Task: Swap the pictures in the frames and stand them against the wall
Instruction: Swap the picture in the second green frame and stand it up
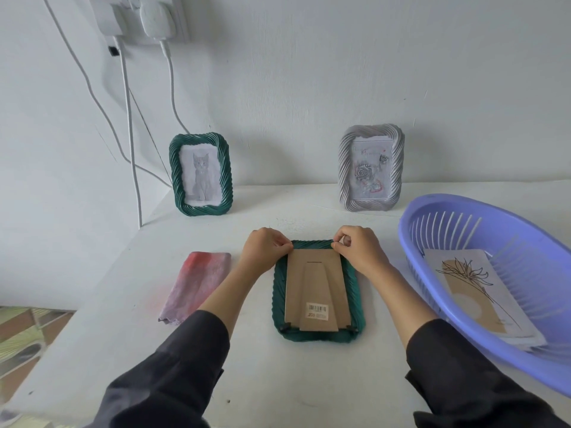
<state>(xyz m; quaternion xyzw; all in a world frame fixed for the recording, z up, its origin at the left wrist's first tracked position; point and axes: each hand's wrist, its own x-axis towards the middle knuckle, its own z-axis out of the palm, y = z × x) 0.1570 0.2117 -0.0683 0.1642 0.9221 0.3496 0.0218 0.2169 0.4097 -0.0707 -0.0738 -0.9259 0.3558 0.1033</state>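
A dark green frame (pixel 318 333) lies face down on the white table (pixel 278 381), its brown cardboard back (pixel 316 288) facing up. My left hand (pixel 264 251) pinches at the far left corner of the back. My right hand (pixel 360 250) pinches at the far right corner. Against the wall stand a green frame with a cat picture (pixel 200 174) on the left and a silver frame with a rose picture (pixel 370 168) on the right. A flower line-drawing picture (pixel 475 291) lies inside the purple basket (pixel 432 217).
A pink and purple cloth (pixel 194 285) lies left of the face-down frame. White cables (pixel 129 143) hang from wall plugs at the upper left. The basket takes up the table's right side and reaches past the frame's edge.
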